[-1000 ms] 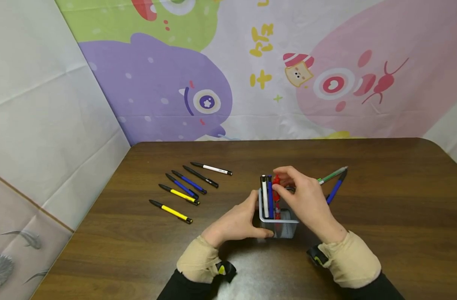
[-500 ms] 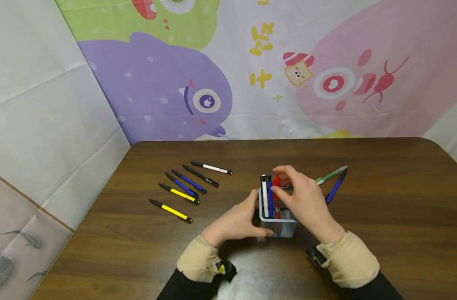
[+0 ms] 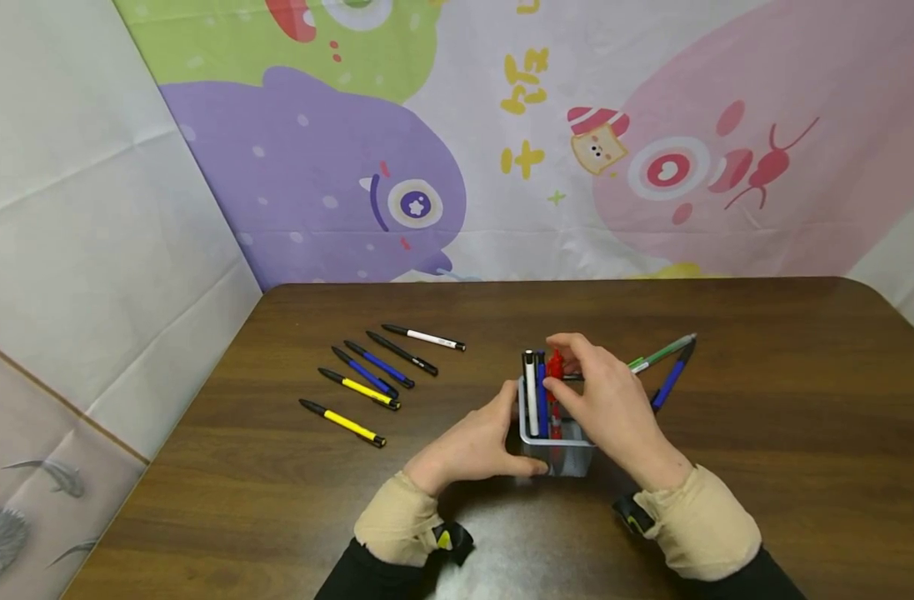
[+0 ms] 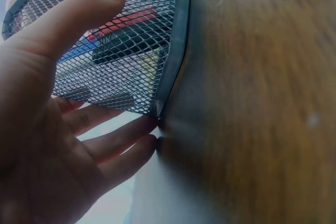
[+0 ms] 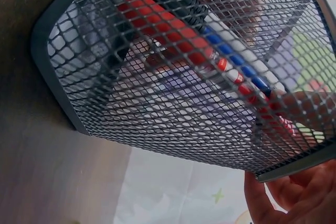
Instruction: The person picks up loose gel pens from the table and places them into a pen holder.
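A dark wire-mesh pen holder (image 3: 569, 458) stands on the table between both hands. My left hand (image 3: 475, 442) holds its left side, thumb across the front and fingers behind; the left wrist view shows the thumb on the mesh (image 4: 142, 40). With thumb and fingers, my right hand (image 3: 621, 404) pinches the upper end of a red pen (image 3: 555, 367) standing inside the holder. Beside it in the holder are a white pen (image 3: 531, 396) and a blue pen (image 3: 542, 404). Through the mesh, the right wrist view shows the red pen (image 5: 168, 24) slanting.
Left of the holder lie two yellow pens (image 3: 344, 423), two blue pens (image 3: 377, 364), a black pen (image 3: 402, 352) and a white pen (image 3: 427, 337). Beyond my right hand are a green pen (image 3: 662, 352) and a blue pen (image 3: 670, 379). A cartoon cloth (image 3: 516, 233) hangs behind the table.
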`<state>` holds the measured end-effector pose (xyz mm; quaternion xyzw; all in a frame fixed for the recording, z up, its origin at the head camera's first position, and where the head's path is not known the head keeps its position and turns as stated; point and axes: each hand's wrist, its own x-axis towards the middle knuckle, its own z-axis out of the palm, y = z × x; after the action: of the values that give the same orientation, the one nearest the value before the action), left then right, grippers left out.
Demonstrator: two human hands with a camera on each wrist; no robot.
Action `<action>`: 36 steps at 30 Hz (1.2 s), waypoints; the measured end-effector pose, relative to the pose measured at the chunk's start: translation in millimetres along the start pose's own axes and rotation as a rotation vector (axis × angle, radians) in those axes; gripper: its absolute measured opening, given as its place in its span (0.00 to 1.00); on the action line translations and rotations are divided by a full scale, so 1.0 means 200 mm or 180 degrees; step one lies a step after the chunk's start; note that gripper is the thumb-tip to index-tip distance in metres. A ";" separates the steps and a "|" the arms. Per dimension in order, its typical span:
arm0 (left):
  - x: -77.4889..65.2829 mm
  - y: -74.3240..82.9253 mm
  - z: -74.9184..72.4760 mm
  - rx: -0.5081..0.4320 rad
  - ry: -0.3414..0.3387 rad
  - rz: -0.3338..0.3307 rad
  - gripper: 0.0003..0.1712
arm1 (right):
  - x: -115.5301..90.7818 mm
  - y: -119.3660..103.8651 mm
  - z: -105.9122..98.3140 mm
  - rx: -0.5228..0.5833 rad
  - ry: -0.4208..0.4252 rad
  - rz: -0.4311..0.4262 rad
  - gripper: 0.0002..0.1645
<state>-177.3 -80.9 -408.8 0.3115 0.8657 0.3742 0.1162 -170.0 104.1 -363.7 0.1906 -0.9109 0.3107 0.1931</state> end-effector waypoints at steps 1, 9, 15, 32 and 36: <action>0.00 0.00 0.00 0.0001 0.0001 -0.0002 0.50 | 0.00 0.00 0.00 -0.0003 -0.0013 0.0002 0.28; 0.00 -0.01 0.00 0.0013 -0.0001 -0.0035 0.49 | 0.00 0.01 -0.01 0.0043 -0.0118 -0.0116 0.31; -0.01 0.00 0.00 -0.0018 -0.0006 -0.0054 0.50 | 0.00 0.03 -0.05 0.0276 -0.0205 -0.0206 0.28; 0.00 0.01 0.01 0.0115 0.0056 -0.0100 0.52 | 0.04 0.20 -0.25 -0.0048 0.0248 -0.0252 0.13; 0.00 0.01 0.01 0.0135 0.0056 -0.0081 0.52 | 0.03 0.24 -0.29 -0.0289 0.0156 -0.0316 0.06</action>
<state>-175.8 -79.8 -408.7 0.2995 0.8783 0.3570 0.1067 -183.7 175.1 -341.7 0.2190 -0.9085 0.2637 0.2389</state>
